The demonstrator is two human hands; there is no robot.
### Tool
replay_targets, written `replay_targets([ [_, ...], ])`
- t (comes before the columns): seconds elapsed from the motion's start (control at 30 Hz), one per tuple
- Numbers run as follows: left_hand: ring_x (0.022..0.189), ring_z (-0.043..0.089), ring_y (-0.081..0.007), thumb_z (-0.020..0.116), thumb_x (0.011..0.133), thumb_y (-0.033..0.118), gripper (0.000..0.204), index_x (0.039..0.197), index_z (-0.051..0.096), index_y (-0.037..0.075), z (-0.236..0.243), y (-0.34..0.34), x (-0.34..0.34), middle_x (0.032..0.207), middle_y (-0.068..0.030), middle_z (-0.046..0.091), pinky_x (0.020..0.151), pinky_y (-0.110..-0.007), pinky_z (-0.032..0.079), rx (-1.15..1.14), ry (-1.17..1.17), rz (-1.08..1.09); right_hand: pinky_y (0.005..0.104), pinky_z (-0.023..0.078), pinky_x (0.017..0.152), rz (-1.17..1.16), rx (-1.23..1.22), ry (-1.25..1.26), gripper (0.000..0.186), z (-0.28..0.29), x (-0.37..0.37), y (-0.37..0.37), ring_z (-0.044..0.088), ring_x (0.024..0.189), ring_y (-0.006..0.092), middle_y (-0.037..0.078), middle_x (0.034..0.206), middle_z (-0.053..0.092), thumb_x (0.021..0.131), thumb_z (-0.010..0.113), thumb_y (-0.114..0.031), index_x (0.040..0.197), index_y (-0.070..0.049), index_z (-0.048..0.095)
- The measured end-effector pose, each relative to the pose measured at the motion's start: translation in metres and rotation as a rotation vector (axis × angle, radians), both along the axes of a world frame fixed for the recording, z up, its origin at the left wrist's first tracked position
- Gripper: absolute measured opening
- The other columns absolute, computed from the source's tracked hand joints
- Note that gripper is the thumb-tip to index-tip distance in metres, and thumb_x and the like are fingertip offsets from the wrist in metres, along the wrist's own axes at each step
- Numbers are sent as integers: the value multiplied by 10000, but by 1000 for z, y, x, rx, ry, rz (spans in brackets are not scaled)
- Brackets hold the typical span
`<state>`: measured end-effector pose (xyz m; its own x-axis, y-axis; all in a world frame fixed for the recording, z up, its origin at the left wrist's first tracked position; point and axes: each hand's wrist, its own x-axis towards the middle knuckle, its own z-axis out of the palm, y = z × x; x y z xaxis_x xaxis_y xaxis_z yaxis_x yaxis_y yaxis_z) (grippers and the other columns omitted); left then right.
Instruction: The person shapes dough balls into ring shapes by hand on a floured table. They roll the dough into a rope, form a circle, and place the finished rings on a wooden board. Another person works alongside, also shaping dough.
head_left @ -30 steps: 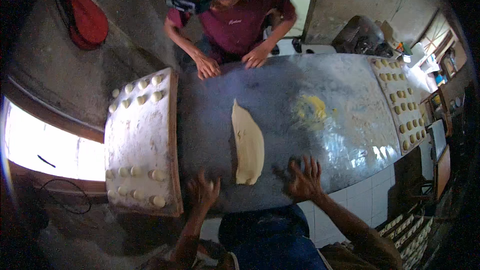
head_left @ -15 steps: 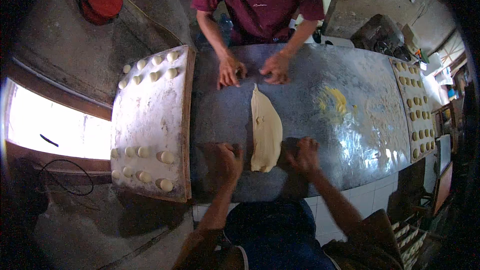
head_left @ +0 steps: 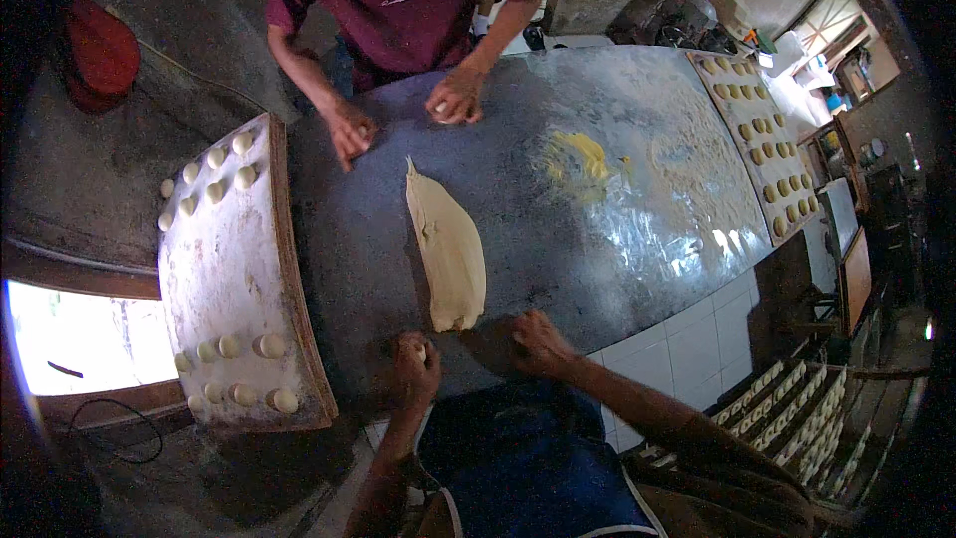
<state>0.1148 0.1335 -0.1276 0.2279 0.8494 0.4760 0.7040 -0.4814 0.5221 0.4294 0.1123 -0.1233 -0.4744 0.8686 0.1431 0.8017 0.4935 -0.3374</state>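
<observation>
A long flattened sheet of pale dough point(head_left: 450, 254) lies on the dark metal tabletop point(head_left: 349, 239), its narrow pointed end away from me. At the table's near edge, left of the dough's wide end, my left hand point(head_left: 413, 371) is closed; a small pale bit shows at its fingers, too small to name. My right hand point(head_left: 543, 344) rests curled on the table to the right of that end, and whatever is under its fingers is hidden. Neither hand touches the sheet.
Across the table a co-worker in a maroon shirt point(head_left: 398, 10) has both hands on the tabletop. A floured board point(head_left: 224, 279) with dough balls stands left; another tray point(head_left: 735, 110) of dough pieces lies far right. Yellow fat point(head_left: 578, 157) smears the table. A loaded rack point(head_left: 787, 408) stands lower right.
Both my hands have drawn back toward me, from beside the dough to near its wide end, and their fingers have curled in. The view has turned, shifting the table leftward.
</observation>
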Motion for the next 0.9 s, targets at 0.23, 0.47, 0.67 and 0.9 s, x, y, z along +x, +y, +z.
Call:
replay_targets([
  [0.23, 836, 556, -340, 731, 864, 79, 307, 1038, 480, 46, 55, 56, 37, 922, -145, 525, 774, -456, 450, -390, -208, 340, 514, 459, 878, -186, 86, -10, 384, 40, 10, 53, 514, 1025, 403, 190, 1058, 541, 854, 680, -147, 1163, 22, 525],
  [0.47, 797, 560, -346, 716, 886, 147, 297, 1037, 485, 36, 2, 23, -50, 912, -142, 525, 753, -475, 454, -503, 100, 112, 526, 478, 820, 42, 142, -48, 387, 11, 53, 29, 542, 955, 409, 195, 1028, 539, 882, 693, -173, 1163, 33, 525],
  [0.67, 741, 563, -335, 696, 909, 147, 259, 1021, 499, 23, 17, -15, 21, 891, -126, 521, 696, -482, 465, -173, -54, 191, 543, 379, 1084, -167, 199, -244, 547, 10, -1, 6, 506, 1221, 460, 269, 1287, 559, 926, 623, -316, 1324, 44, 518],
  [0.9, 712, 558, -297, 688, 900, 90, 241, 1019, 491, 20, 27, 28, -13, 854, -126, 511, 670, -460, 483, -203, 8, 275, 511, 449, 865, -343, -78, 81, 368, 51, 10, 61, 534, 956, 401, 204, 948, 513, 798, 737, -193, 1047, 5, 552],
])
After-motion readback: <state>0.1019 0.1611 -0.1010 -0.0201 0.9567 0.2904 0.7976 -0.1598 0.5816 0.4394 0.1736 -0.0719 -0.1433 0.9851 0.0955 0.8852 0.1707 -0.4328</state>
